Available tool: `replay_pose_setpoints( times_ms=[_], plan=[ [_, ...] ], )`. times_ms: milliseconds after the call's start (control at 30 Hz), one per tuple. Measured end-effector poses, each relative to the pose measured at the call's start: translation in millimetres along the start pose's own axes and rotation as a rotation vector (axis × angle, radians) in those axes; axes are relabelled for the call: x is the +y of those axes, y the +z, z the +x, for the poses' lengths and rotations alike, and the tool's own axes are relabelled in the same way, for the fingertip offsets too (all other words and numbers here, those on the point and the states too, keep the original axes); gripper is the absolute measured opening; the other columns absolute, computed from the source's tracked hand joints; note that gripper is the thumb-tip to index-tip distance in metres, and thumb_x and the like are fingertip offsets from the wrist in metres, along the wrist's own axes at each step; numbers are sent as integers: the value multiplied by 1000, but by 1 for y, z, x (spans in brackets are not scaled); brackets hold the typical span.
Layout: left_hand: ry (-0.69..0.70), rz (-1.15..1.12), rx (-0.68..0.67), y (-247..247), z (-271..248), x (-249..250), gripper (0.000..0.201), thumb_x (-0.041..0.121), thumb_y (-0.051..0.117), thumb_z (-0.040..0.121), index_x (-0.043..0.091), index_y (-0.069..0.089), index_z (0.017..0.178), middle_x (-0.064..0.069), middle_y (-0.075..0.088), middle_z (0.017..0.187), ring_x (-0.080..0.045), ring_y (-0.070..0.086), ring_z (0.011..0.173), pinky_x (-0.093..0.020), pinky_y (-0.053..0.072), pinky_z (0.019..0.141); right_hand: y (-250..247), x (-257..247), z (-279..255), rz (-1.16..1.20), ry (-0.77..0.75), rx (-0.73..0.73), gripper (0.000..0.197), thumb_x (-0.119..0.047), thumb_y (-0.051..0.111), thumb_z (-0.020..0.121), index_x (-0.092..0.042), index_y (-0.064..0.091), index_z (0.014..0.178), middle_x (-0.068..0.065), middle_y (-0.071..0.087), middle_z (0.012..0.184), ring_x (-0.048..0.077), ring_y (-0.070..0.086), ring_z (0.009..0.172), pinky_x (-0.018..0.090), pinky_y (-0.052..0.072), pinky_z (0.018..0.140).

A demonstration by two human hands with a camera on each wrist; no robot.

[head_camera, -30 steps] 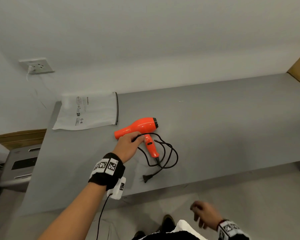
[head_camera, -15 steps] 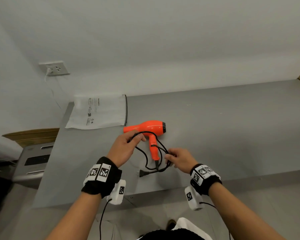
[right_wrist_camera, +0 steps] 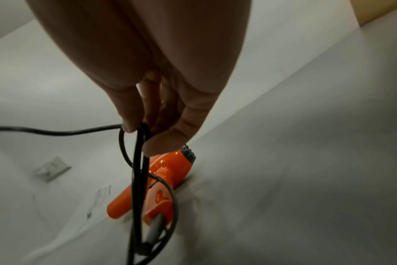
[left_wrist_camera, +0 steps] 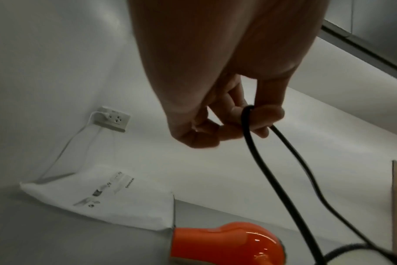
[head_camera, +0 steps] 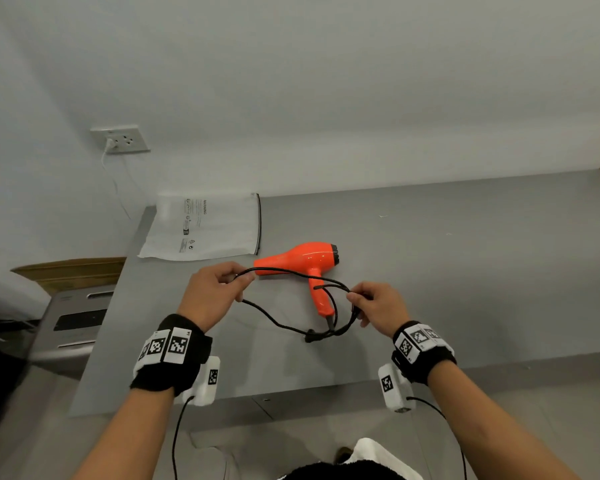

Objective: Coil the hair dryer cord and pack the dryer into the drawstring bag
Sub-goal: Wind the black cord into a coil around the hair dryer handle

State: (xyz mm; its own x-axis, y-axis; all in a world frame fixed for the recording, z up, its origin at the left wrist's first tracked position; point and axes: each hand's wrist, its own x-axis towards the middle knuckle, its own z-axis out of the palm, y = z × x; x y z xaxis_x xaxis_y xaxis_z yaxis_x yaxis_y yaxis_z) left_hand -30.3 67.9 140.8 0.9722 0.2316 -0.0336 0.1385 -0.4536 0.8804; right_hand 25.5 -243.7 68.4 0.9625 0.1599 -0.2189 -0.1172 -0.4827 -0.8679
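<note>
An orange hair dryer [head_camera: 302,259] [left_wrist_camera: 222,245] [right_wrist_camera: 168,172] lies on the grey table [head_camera: 447,271], handle toward me. Its black cord [head_camera: 274,320] [left_wrist_camera: 267,172] [right_wrist_camera: 137,188] is lifted off the table in loose loops between my hands. My left hand [head_camera: 238,284] [left_wrist_camera: 249,119] pinches a bend of the cord left of the dryer. My right hand [head_camera: 355,301] [right_wrist_camera: 141,132] pinches several strands just right of the handle. The plug [head_camera: 310,337] hangs low between the hands. A flat white bag [head_camera: 205,226] [left_wrist_camera: 116,197] lies at the table's far left corner.
A wall socket [head_camera: 122,138] [left_wrist_camera: 114,119] with a white cable plugged in sits above the bag. A grey appliance [head_camera: 66,320] stands left of the table, with cardboard [head_camera: 70,271] behind it. The table's near edge [head_camera: 291,393] runs just below my wrists.
My right hand came up from below the table and took hold of the cord. Both hands have since moved apart and raised the cord, drawing its loops out. The dryer stays put.
</note>
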Motion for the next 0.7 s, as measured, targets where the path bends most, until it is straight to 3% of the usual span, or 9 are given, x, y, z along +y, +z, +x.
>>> replay_pose_setpoints(
  times_ms=[100,167,233,300,367,467,567,633,700],
  plan=[
    [-34,-212,-78,11,-5,3,14,13,63,96,6,71,88,4,51,46,-25,56,57,-37,50,68,7,4,-6,-96,20,-38,14,-15,64,94,-8,71,85,8,64,60,15,56,44,26,53,44],
    [-37,-284,-124,22,-7,2,18,10,57,99,5,69,87,4,37,45,-21,44,45,-32,47,55,11,4,-8,-31,37,-42,18,-12,59,96,-2,68,85,11,62,61,20,55,45,29,52,42],
    [-36,-277,-196,36,-12,-2,22,12,52,101,9,68,86,6,32,47,-13,32,41,-23,34,44,14,-1,-7,101,56,-45,20,-8,54,99,4,65,87,12,59,62,24,54,43,31,50,42],
    [-13,-196,-311,50,-17,-10,23,14,51,103,10,67,88,8,38,46,-10,34,40,-21,31,44,17,-11,-7,203,75,-77,23,-6,48,101,10,60,90,9,57,61,23,51,41,29,47,40],
    [8,-47,-457,64,-25,-22,20,18,51,103,16,67,91,2,55,47,-10,43,41,-21,37,47,20,-21,-9,304,86,-103,24,-5,44,103,9,57,89,8,55,61,21,49,39,27,45,38],
    [-31,111,-648,86,-34,-37,10,30,59,97,29,64,106,-3,76,73,-13,51,44,-22,43,46,22,-33,-11,463,99,-137,24,-5,41,105,-1,54,84,8,53,61,20,49,38,27,45,37],
    [21,241,-603,108,-40,-46,34,45,70,83,37,63,115,3,74,92,-7,63,70,-25,52,71,25,-40,-15,533,77,-185,26,-5,40,105,-2,55,84,7,53,60,22,50,41,29,47,40],
    [48,210,-496,116,-41,-45,14,35,71,84,41,65,95,5,72,85,-1,59,69,-28,50,76,25,-44,-16,554,60,-188,25,-5,40,105,-1,56,86,7,52,60,22,49,42,29,47,40],
    [63,175,-421,118,-39,-46,20,25,70,87,44,64,84,12,69,79,5,57,67,-27,48,76,21,-43,-15,526,33,-126,24,-6,41,105,0,57,89,6,52,59,22,47,41,27,45,39]
  ],
)
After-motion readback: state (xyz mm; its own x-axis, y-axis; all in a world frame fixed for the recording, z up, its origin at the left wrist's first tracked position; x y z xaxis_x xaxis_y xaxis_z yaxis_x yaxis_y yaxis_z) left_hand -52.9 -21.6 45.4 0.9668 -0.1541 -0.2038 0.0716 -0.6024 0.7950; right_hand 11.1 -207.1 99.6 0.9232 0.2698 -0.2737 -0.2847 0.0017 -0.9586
